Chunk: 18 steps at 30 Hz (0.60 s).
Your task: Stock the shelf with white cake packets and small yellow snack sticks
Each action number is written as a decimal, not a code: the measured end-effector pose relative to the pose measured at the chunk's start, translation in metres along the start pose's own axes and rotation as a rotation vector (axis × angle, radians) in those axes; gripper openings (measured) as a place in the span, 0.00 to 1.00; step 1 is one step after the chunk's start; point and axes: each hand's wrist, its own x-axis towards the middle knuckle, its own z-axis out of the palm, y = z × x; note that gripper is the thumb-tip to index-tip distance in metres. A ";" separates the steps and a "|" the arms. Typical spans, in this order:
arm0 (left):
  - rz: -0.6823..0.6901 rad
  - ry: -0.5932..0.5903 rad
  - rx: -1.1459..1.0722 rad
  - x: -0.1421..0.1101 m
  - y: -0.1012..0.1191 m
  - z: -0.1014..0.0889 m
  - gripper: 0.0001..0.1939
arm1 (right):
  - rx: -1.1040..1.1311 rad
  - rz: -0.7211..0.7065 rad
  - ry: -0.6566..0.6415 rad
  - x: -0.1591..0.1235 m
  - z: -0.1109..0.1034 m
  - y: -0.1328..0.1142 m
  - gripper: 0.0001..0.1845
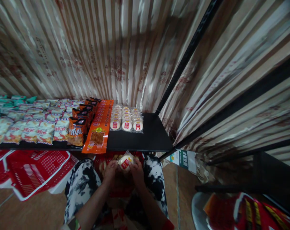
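Between my knees I hold up a round white rice cracker [125, 161] in a clear wrapper with a red and yellow label. My left hand [110, 171] pinches its left edge, and my right hand [137, 171] grips the right edge. Beneath them a red basket [121, 191] with dim contents is partly covered by my arms. Just beyond, on a black shelf [154, 135], similar wrapped crackers [127, 124] stand in three columns.
Left of the crackers lie a long orange snack packet [98, 131], orange-black bags [76, 131] and rows of white bags [45, 131]. Red baskets [39, 169] sit on the tiled floor at left. A black post [188, 57] rises at the shelf's right, before a striped curtain [130, 48].
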 end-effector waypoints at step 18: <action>0.013 0.042 0.074 -0.012 0.012 0.014 0.09 | -0.003 -0.195 -0.177 -0.004 -0.001 -0.048 0.19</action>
